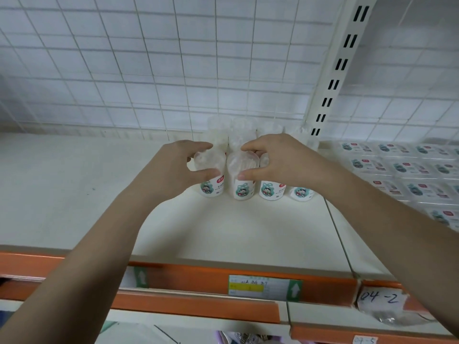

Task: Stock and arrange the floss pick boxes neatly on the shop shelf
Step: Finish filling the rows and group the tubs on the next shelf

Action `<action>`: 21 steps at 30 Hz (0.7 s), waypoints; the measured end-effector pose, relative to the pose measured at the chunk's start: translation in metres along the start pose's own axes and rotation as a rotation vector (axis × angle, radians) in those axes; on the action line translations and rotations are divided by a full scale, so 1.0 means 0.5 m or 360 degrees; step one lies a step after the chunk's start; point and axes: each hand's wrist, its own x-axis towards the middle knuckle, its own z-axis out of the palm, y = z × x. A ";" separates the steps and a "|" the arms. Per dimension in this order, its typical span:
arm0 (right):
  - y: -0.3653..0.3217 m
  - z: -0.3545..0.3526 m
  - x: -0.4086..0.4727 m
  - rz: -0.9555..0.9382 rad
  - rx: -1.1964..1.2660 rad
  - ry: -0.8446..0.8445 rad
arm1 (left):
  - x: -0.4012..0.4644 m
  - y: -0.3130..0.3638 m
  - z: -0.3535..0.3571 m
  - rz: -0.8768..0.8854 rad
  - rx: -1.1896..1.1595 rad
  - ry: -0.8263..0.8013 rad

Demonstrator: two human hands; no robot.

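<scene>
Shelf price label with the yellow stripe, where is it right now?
In the head view, the price label sits on the orange shelf edge, low and right of centre, between the two forearms and left of the handwritten tag.

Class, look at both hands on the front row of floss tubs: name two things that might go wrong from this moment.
1. The left hand and right hand each grip a clear tub by its top; the tubs are tall and close together, so a nudge might topple neighbours.
2. The two held tubs lean towards each other, so they may be set down crooked and spoil the row.
</scene>
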 end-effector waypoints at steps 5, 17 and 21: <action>-0.001 0.001 -0.003 -0.0024 0.0003 0.0018 | 0.004 -0.001 0.006 -0.0038 -0.0105 0.0030; 0.049 -0.061 -0.065 0.0126 -0.0184 0.0069 | 0.015 0.037 0.019 0.0376 0.0224 0.0154; 0.055 -0.045 -0.072 0.0179 -0.0197 0.0075 | 0.034 0.065 0.049 0.0376 0.0332 -0.0110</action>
